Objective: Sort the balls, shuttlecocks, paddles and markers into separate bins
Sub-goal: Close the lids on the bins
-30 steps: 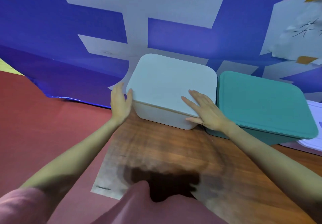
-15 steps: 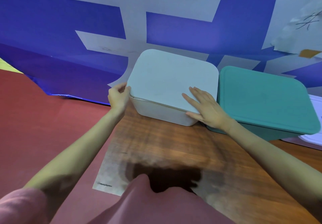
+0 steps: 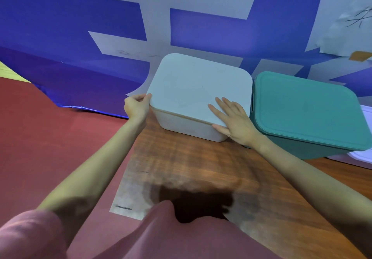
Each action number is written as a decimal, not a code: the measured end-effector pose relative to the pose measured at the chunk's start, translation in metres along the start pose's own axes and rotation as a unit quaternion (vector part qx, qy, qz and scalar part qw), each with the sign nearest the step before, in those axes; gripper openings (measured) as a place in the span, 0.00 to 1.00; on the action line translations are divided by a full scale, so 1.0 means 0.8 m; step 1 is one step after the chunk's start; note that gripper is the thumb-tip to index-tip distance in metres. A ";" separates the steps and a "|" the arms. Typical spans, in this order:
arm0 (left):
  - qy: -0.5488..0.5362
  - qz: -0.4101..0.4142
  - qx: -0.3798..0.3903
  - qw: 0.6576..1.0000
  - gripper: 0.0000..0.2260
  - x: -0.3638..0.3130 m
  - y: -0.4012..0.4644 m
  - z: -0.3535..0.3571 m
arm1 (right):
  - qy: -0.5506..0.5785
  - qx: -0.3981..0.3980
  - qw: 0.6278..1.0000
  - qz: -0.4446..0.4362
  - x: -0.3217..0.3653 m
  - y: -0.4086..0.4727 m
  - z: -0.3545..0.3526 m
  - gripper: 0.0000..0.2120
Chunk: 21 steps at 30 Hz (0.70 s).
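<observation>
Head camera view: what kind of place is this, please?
Probably an indoor activity or sports room, though I cannot be sure. A large blue banner with white shapes hangs behind, the floor is red, and two lidded bins, white and green, sit on a wooden board.

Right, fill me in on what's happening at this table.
A person is working at the pale bin, whose pale lid is still on. The left hand has a grip on the lid's left corner, fingers curled over the edge, while the right hand lies flat on the lid's near right corner. A closed teal bin sits directly to its right on the wooden table. No balls, shuttlecocks, paddles or markers are visible.
</observation>
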State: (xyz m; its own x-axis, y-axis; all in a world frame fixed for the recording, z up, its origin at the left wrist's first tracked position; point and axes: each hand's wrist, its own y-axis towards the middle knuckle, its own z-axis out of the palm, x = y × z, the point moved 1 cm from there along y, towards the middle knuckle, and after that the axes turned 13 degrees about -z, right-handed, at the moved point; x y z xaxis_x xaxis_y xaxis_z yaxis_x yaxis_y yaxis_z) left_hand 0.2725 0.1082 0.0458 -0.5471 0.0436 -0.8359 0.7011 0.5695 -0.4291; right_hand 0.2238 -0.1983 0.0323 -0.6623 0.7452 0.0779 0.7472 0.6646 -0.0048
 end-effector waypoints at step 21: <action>-0.084 -0.102 0.082 0.988 0.07 0.014 0.010 0.009 | -0.043 -0.026 0.999 0.008 0.007 0.007 0.007 0.28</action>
State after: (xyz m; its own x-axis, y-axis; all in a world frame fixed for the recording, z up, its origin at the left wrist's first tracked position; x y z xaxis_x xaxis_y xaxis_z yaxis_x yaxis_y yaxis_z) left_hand 0.2752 0.1073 0.0306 -0.6110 -0.2040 -0.7649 0.6560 0.4103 -0.6335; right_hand 0.2238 -0.1903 0.0268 -0.6504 0.7595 -0.0083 0.7585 0.6500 0.0467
